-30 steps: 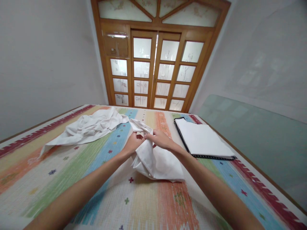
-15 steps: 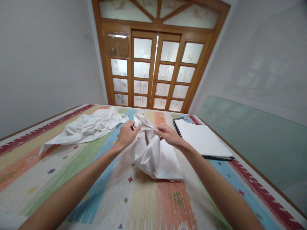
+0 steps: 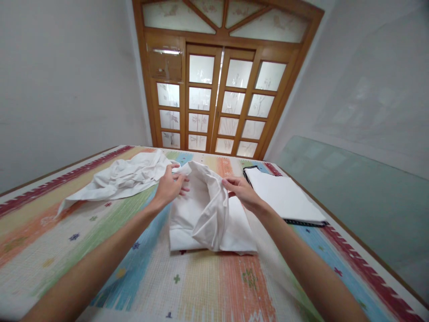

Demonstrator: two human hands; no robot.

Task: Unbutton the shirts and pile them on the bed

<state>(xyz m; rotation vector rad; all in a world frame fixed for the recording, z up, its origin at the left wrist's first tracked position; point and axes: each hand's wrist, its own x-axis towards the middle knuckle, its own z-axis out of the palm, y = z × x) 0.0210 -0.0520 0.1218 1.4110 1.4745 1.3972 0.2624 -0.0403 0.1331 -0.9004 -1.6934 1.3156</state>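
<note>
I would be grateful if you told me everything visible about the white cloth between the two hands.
The white cloth is plain and looks like soft, thin, matte fabric. It lies on the striped cover, partly flat, with a bunched, creased fold raised across its middle toward the right. Its near edge runs roughly straight; flatter parts spread either side of the fold. The left hand touches its far left part, grip unclear; the right hand pinches the fold's right side.
</note>
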